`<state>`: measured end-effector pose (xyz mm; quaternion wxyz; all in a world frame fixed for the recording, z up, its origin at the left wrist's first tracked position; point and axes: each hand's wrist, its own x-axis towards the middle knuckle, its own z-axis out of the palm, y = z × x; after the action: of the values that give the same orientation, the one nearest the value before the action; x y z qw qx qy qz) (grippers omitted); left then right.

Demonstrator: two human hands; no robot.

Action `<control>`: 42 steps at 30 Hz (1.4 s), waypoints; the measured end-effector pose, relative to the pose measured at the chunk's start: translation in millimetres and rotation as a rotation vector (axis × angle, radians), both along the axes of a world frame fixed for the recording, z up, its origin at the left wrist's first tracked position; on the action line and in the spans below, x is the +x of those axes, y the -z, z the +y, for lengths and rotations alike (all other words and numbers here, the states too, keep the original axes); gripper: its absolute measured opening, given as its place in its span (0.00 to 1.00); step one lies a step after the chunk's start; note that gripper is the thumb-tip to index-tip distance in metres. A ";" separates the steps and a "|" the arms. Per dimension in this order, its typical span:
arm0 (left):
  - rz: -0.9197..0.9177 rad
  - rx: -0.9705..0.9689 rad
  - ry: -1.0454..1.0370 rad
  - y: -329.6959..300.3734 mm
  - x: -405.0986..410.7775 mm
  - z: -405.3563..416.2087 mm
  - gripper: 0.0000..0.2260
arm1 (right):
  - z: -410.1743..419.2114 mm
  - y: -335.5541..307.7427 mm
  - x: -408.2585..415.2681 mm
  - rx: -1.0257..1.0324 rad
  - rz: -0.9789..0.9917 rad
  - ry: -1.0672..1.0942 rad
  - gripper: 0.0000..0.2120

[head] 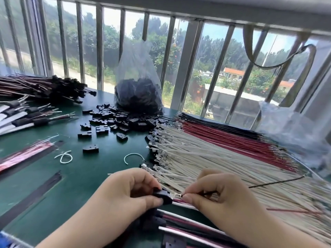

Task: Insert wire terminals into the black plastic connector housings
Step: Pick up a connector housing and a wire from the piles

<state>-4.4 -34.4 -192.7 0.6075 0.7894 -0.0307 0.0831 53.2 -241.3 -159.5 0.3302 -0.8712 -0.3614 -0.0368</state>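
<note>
Low over the green counter (pixel 80 176), my left hand (pixel 129 190) pinches a small black connector housing (pixel 163 195). My right hand (pixel 215 194) pinches a black wire (pixel 275 181), its shiny metal terminal (pixel 176 195) right at the housing's face.

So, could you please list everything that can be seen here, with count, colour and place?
Table: one, dark green, fills the lower view.
Loose housings: many, black, table centre.
Bag of housings: one, clear, by the window bars.
White wires: large stack, right.
Red wires: stack, behind the white ones.
Finished bundles: pile, dark, far left.
String pieces: two, white, centre-left.
Held housing: one, black, in left fingers.
Black wire: one, its terminal at the housing.
Left hand: grips housing.
Right hand: pinches wire.
</note>
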 end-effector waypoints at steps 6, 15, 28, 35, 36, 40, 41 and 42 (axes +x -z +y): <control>0.013 -0.020 0.018 -4.0 -3.0 -2.7 0.12 | -0.2 -2.4 -0.9 -0.016 0.039 -0.090 0.01; 0.013 -0.078 0.008 -9.5 -7.8 -2.4 0.12 | 3.4 0.9 -3.7 0.026 -0.290 -0.134 0.08; 0.010 -0.168 -0.012 -11.5 -7.2 -7.2 0.11 | 6.8 -5.0 2.0 0.085 0.059 -0.135 0.04; -0.003 -0.140 -0.027 -11.9 -7.2 -7.3 0.09 | 9.1 2.4 -2.5 0.075 -0.121 -0.104 0.07; -0.014 -0.146 -0.031 -11.8 -7.4 -7.4 0.08 | 10.4 3.4 -3.8 0.080 -0.142 -0.111 0.05; -0.042 -0.127 -0.021 -8.4 -7.2 -9.8 0.09 | 13.0 4.0 -5.9 0.109 -0.137 -0.132 0.02; -0.046 -0.128 -0.025 -8.1 -6.9 -10.6 0.09 | 12.2 4.5 -4.8 0.110 -0.139 -0.135 0.02; -0.054 -0.134 -0.023 -7.2 -6.2 -10.8 0.07 | 11.5 2.6 -4.8 0.109 -0.132 -0.138 0.02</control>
<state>-10.6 -45.2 -185.5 0.6568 0.7448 -0.0326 0.1132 48.3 -229.8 -162.1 0.3542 -0.8208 -0.4387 -0.0908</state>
